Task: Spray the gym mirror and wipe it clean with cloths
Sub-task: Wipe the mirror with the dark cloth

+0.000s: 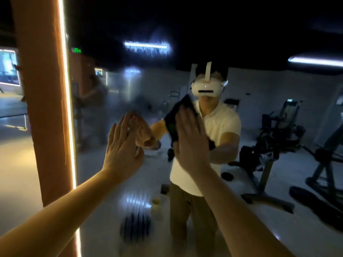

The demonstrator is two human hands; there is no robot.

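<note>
The right hand (191,140), fingers straight, presses a dark cloth (171,125) against the mirror (115,191). Just left of it, the left hand (123,145) lies released, palm flat on the mirror.

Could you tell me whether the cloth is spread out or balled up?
Spread out: the dark cloth lies flat against the mirror under the right hand, whose fingers are straight, its edges showing beyond the palm.
</note>
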